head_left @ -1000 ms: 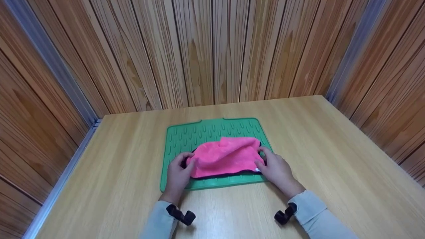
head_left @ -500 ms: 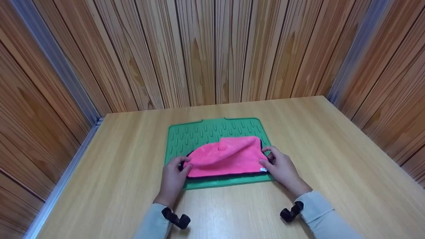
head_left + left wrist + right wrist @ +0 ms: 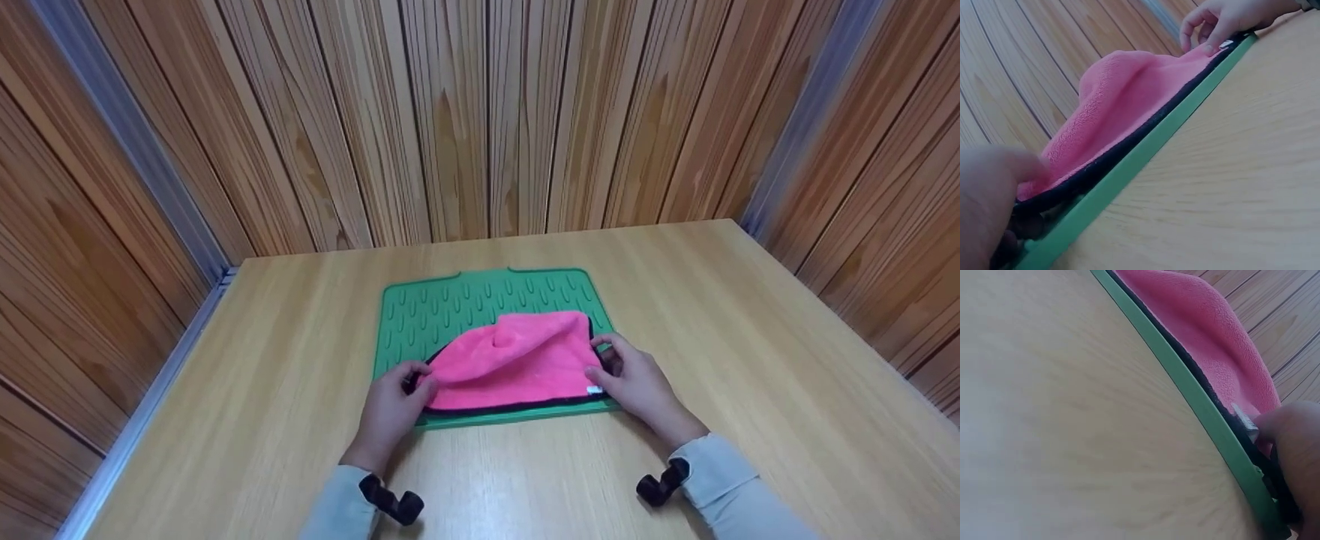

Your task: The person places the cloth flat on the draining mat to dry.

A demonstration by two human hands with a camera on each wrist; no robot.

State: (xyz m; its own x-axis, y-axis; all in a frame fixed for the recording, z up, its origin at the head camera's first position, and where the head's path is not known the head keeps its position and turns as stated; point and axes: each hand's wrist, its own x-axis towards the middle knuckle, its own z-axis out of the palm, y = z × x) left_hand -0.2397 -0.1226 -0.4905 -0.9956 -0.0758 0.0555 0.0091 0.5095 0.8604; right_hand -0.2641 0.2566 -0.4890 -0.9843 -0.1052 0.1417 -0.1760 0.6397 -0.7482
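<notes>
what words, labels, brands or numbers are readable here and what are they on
No readable text.
White tag on the dark edge of the pink cloth, by the right hand: too small and blurred to read in any view.
Green mat: raised ridges, no lettering that I can make out.
</notes>
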